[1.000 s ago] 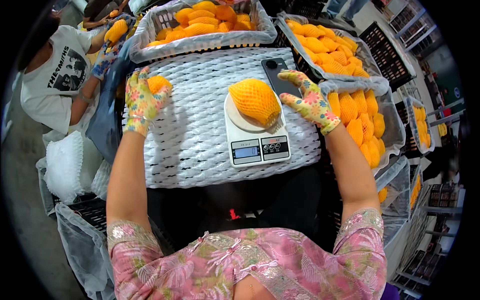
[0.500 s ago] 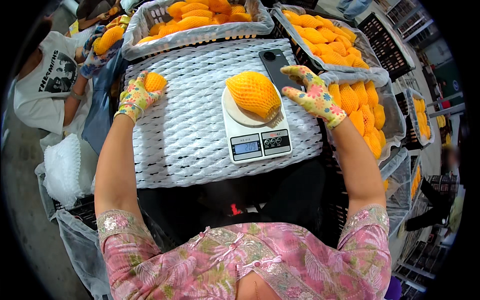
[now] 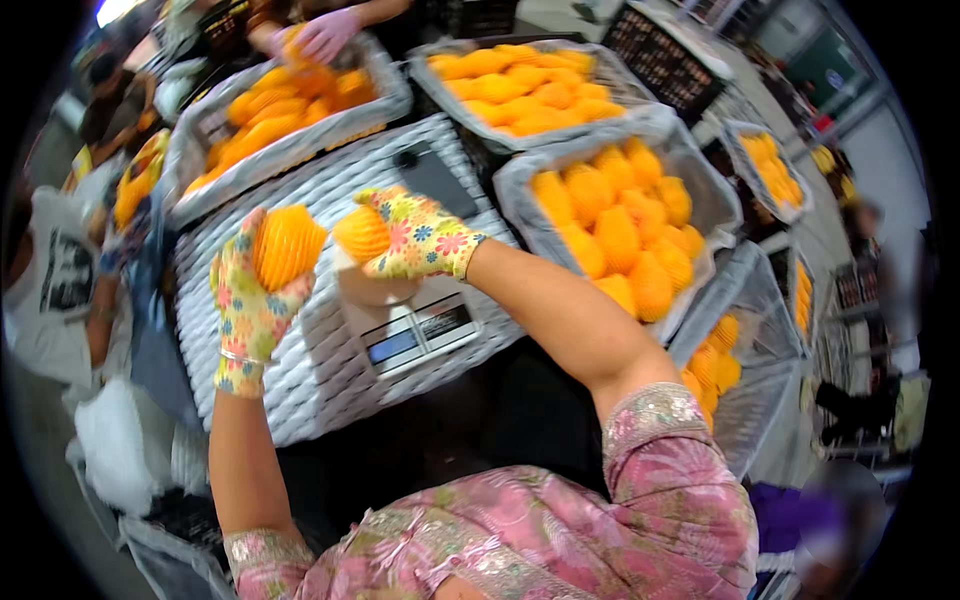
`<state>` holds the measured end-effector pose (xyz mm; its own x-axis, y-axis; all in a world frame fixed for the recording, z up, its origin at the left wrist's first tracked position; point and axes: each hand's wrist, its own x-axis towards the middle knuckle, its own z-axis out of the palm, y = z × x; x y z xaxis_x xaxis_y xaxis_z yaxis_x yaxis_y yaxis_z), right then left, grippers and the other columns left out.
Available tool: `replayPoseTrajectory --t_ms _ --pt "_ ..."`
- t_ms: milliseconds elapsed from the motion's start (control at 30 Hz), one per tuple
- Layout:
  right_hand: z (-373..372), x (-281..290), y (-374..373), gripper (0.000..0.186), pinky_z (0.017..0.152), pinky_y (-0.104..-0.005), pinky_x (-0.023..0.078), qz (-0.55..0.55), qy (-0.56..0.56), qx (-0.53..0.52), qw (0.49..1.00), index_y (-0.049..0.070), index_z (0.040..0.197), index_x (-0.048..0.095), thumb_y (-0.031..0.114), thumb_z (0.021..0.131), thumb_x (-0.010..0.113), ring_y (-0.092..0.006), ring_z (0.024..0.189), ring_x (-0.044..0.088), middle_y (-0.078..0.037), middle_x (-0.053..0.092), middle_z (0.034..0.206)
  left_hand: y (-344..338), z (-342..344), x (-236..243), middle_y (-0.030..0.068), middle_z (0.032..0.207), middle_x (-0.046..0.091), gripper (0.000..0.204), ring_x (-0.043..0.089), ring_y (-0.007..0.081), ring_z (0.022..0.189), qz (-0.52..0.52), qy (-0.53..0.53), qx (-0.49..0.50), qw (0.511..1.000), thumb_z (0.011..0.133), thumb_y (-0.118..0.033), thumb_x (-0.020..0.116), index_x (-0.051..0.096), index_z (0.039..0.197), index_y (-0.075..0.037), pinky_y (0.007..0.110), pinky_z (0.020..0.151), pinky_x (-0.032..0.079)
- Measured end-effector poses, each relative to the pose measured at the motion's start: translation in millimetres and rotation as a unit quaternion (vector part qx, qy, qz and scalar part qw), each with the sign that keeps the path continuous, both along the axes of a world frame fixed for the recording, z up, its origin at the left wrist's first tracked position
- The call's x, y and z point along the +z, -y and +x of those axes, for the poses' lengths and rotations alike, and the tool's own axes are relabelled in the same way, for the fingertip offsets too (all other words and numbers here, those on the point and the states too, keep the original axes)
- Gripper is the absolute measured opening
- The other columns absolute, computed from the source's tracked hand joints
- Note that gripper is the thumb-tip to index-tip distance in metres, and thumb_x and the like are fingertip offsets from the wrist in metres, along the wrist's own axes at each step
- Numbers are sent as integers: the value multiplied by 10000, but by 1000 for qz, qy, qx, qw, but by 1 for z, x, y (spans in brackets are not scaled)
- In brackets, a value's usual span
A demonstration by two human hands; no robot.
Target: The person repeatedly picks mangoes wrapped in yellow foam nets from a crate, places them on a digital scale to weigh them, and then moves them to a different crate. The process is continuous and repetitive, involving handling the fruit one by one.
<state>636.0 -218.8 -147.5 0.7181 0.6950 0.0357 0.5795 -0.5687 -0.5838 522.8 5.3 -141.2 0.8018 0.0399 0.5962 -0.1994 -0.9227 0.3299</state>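
My left hand (image 3: 245, 300), in a flowered glove with a bangle at the wrist, holds a fruit in an orange foam net (image 3: 288, 247). My right hand (image 3: 418, 232), gloved alike, is closed on a second netted fruit (image 3: 360, 234) just right of the first. The fruit itself is hidden by the net. Beneath the right hand stands a white kitchen scale (image 3: 410, 345) with a lit display. Part of its round plate (image 3: 378, 290) shows, and I cannot tell whether the right hand's fruit touches it. A dark phone (image 3: 440, 180) lies beyond that hand.
White woven padding (image 3: 240, 370) covers the work surface. Lined crates of netted fruit stand around it: one at the far left (image 3: 185, 180), one behind (image 3: 625, 90), one at right (image 3: 520, 200). Another person's pink-gloved hand (image 3: 330, 35) works over the far-left crate. A seated person (image 3: 60, 280) is at left.
My right hand has taken the netted fruit from over the scale and moved left. My left hand's netted fruit is now raised beside it. The whole view has swung round.
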Motion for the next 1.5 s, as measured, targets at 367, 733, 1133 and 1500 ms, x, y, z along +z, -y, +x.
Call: replayPoseTrajectory --t_ms 367,733,1133,1500 --pt "32 9 334 742 987 -325 446 263 -60 -359 893 113 1357 464 205 708 812 -222 1171 529 -118 533 1286 70 22 -34 148 1343 514 771 494 292 1227 -187 -120 -79 972 780 -235 745 391 1438 -43 433 1063 358" --pt "118 -104 447 792 1174 -365 198 -84 -59 -455 885 103 1522 240 531 911 505 -294 1457 200 -128 228 1577 -15 -38 -114 161 1326 513 499 512 239 1201 -344 -98 23 934 967 -202 530 416 1407 1 369 1039 389" --pt "37 41 133 807 1121 -415 313 41 60 35 997 140 1412 439 289 703 795 -311 1348 379 -158 369 1468 -14 -47 -138 133 1288 570 431 563 228 1171 -351 -38 46 934 920 -73 576 496 1337 4 351 1008 436" --pt "14 19 -3 1010 1103 -495 298 -86 86 201 972 213 1465 333 394 605 831 -427 1351 341 -205 292 1503 -9 -41 -133 133 1153 637 414 618 209 1075 -431 -6 33 902 889 -61 605 537 1293 -10 330 949 477"
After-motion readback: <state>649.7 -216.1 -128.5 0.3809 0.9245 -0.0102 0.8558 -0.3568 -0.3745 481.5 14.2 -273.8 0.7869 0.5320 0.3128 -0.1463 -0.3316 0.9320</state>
